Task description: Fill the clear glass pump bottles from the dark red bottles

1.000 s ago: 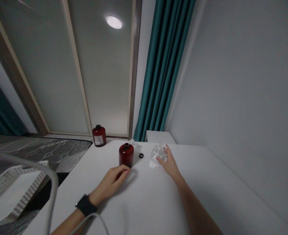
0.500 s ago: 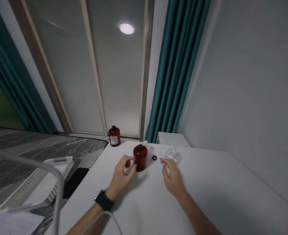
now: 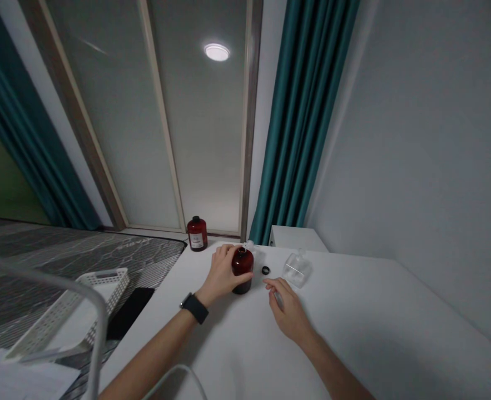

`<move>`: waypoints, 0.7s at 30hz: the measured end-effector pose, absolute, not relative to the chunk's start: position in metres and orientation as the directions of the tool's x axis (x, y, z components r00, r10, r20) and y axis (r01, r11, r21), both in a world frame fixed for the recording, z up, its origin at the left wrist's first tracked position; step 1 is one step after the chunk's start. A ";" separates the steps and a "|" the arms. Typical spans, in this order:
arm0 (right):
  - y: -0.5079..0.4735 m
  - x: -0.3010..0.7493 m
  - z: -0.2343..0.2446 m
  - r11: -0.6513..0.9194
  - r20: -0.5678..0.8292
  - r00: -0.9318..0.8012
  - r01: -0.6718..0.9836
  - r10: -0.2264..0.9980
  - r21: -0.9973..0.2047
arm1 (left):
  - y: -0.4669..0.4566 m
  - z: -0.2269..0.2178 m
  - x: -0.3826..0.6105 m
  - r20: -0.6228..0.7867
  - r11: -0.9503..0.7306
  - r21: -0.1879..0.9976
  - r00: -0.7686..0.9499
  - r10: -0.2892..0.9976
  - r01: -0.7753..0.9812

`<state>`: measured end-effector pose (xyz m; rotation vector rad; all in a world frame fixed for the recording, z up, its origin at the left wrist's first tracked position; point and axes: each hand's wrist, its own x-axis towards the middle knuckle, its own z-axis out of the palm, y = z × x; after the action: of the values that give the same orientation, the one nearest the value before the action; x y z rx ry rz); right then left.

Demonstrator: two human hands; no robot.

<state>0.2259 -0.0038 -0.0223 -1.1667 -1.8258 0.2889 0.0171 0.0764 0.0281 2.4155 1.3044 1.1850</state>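
A dark red glass bottle (image 3: 243, 264) with an uncapped neck stands upright on the white table (image 3: 353, 322). My left hand (image 3: 224, 273) is wrapped round its left side, thumb across the front and fingers behind. Just right of the bottle lies a small black ring (image 3: 266, 270). My right hand (image 3: 286, 311) hovers below that ring, thumb and fingers apart, with nothing visible between them. Beyond it, a clear glass bottle (image 3: 297, 270) lies on the table. Some clear, crumpled-looking item (image 3: 250, 245) shows partly behind the red bottle.
A second red bottle (image 3: 197, 234), labelled and with a black top, stands at the table's far left corner. A white basket (image 3: 115, 286) and papers (image 3: 28, 378) are off to the left. A pale curved tube (image 3: 99, 333) crosses the lower left foreground. Behind stands a white cabinet (image 3: 297, 238).
My left hand has moved forward and closed round the red bottle. The right hand has shifted left and slightly back, away from the clear bottle.
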 end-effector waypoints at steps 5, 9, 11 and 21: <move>-0.001 0.228 -0.026 0.511 0.584 -0.113 0.634 0.804 -0.581 | 0.078 0.028 0.017 0.551 -0.644 0.491 0.364 0.751 0.587; 0.001 0.230 -0.029 0.491 0.560 -0.120 0.652 0.820 -0.578 | 0.074 0.029 0.011 0.524 -0.674 0.542 0.425 0.738 0.501; 0.002 0.231 -0.031 0.480 0.544 -0.120 0.651 0.830 -0.588 | 0.070 0.029 0.009 0.518 -0.686 0.560 0.450 0.727 0.463; 0.009 0.239 -0.042 0.420 0.533 -0.103 0.745 0.840 -0.518 | 0.046 0.029 -0.001 0.479 -0.667 0.648 0.485 0.732 0.368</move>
<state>0.2394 0.0086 -0.0420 -1.3522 -1.8701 0.1485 -0.0011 0.0464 0.0289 2.2706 0.9096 1.0527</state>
